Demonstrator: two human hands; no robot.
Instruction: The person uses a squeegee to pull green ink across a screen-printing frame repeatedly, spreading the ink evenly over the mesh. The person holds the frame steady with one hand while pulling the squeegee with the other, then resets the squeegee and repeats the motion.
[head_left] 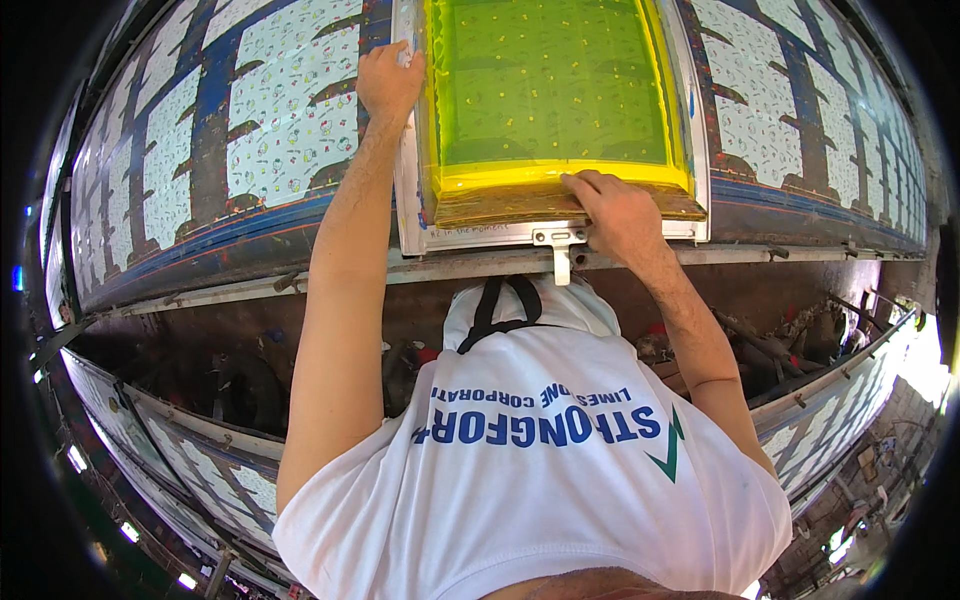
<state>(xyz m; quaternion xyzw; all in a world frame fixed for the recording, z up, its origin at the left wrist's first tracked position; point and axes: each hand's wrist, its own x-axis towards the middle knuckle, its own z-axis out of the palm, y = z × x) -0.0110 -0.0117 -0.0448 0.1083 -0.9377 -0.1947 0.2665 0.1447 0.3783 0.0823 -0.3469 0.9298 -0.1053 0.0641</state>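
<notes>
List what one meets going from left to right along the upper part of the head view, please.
Patterned white printed fabric with dark blue bars → left hand on the frame's left edge → green-yellow mesh of the metal-framed printing screen → right hand on its near edge → more patterned fabric.

The printing screen point(548, 90) runs past the picture's top edge, so its far end is unseen. The left hand point(388, 82) covers part of the screen's pale frame; its fingers curl out of sight there. The small motifs on the printed cloth point(290, 110) across the worktop are too small to tell.
</notes>
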